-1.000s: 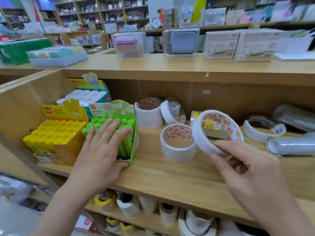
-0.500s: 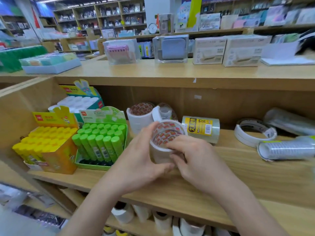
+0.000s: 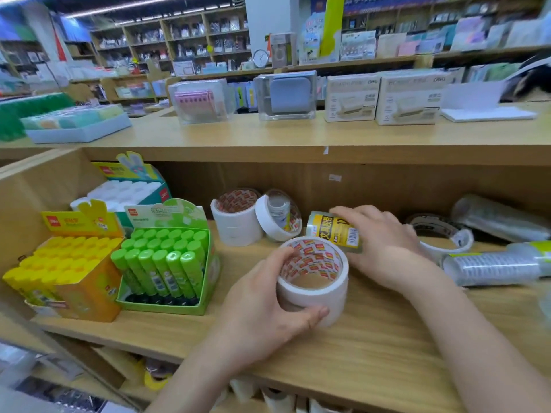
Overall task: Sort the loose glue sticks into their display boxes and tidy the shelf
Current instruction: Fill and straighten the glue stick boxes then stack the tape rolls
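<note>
Green glue sticks stand upright in a green display box at the shelf's left. A yellow box of yellow glue sticks sits beside it, and a teal box of white-capped sticks stands behind. My left hand is wrapped around a stack of white tape rolls in the middle of the shelf. My right hand grips a yellow-labelled pack of clear tape just behind that stack.
More white tape rolls stand at the back of the wooden shelf. Flat tape rolls and clear wrapped tubes lie at the right. Boxes and trays line the top shelf. Tape rolls fill the shelf below.
My left hand left the green glue box and took hold of the white tape stack. My right hand let go of a tape roll and reached back to the yellow-labelled pack.
</note>
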Demonstrator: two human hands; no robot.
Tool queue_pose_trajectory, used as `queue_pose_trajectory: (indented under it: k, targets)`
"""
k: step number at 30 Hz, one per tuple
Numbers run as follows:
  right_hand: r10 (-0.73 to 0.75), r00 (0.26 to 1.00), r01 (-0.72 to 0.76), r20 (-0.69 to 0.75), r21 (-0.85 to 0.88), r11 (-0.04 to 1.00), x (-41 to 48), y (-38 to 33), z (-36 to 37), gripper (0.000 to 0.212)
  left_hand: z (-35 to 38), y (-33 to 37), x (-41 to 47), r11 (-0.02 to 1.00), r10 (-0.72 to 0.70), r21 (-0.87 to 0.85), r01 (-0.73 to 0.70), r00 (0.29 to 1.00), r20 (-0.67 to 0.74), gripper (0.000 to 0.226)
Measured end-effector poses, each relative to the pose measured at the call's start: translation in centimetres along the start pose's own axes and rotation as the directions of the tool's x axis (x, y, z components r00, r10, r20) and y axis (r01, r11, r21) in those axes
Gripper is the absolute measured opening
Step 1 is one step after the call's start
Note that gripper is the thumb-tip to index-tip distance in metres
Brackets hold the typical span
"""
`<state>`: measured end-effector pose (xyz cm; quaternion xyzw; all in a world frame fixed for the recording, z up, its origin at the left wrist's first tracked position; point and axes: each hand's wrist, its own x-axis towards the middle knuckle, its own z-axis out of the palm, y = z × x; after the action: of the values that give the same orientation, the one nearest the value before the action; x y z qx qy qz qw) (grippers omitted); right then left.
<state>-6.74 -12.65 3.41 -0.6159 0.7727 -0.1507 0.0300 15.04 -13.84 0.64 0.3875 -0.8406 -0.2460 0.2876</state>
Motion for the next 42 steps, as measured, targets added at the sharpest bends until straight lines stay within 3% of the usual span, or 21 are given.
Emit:
queue_pose_trajectory:
  k: [5, 9, 11, 12, 14, 15, 18, 20, 24, 28, 35, 40, 42]
  targets:
    - [0.232, 0.966, -0.247, -0.113, -0.144, 0.958, -0.8, 1.6, -0.7, 0.074, 1.4, 1.8, -0.5, 0.992, 0.078, 0.094, -0.080, 0.996, 0.032, 0.091]
    - [0.182, 0.960, -0.221, -0.213, -0.181, 0.958, -1.9, 2.7, -0.7, 0.074, -1.2, 2.7, 0.5, 0.998, 0.008, -0.070, 0.008, 0.975, 0.224, 0.101]
    - [0.083, 0.929, -0.079, -0.361, 0.026, 0.997, -3.0, 2.8, -1.0, 0.066, -3.0, 2.3, 1.8, 0.990, -0.012, -0.142, 0.023, 0.997, 0.076, 0.076]
    - [0.077, 0.925, 0.021, -0.373, 0.253, 0.967, -3.7, 2.6, -1.4, 0.063, -3.5, 2.0, 2.6, 0.999, -0.012, -0.033, 0.011, 0.999, -0.037, 0.062]
    - [0.042, 0.972, 0.133, -0.230, 0.691, 0.710, -5.2, 1.9, -2.0, 0.068, -3.5, 1.6, 4.6, 0.940, -0.008, 0.336, 0.053, 0.991, -0.132, 0.049]
    - [-0.023, 0.987, 0.139, -0.158, 0.779, 0.612, -6.0, 1.5, -2.1, 0.076, -3.1, 1.5, 5.5, 0.884, -0.026, 0.461, 0.080, 0.992, -0.121, 0.047]
    - [-0.181, 0.983, 0.134, -0.023, 0.764, 0.632, -7.5, 0.5, -0.9, 0.095, -1.9, 0.7, 7.4, 0.881, -0.150, 0.446, 0.160, 0.987, -0.059, 0.037]
    - [-0.200, 0.980, 0.129, 0.006, 0.744, 0.655, -7.7, 0.2, 0.3, 0.100, -1.6, 0.4, 7.8, 0.900, -0.180, 0.393, 0.189, 0.982, -0.062, 0.035]
    - [-0.141, 0.989, 0.125, -0.040, 0.729, 0.672, -7.5, -0.2, 1.1, 0.098, -1.8, 0.0, 7.5, 0.918, -0.066, 0.373, 0.134, 0.979, -0.191, 0.033]
    - [-0.107, 0.992, 0.118, -0.064, 0.743, 0.659, -7.2, -0.6, 1.5, 0.096, -2.8, 0.0, 6.2, 0.973, -0.041, 0.200, 0.112, 0.944, -0.329, 0.021]
    - [-0.126, 0.990, 0.132, -0.066, 0.755, 0.643, -5.6, -2.0, 3.0, 0.123, -5.7, 2.4, 0.4, 0.991, -0.026, -0.136, 0.004, 0.986, -0.165, 0.015]
    - [-0.164, 0.984, 0.143, -0.061, 0.820, 0.554, -5.4, -1.6, 3.3, 0.124, -4.7, 3.3, -0.2, 0.949, 0.161, 0.274, -0.157, 0.987, 0.008, 0.016]
    - [-0.190, 0.981, 0.140, -0.049, 0.852, 0.504, -5.5, -1.2, 3.1, 0.114, -4.1, 3.0, -0.2, 0.946, 0.167, 0.280, -0.162, 0.986, 0.008, 0.016]
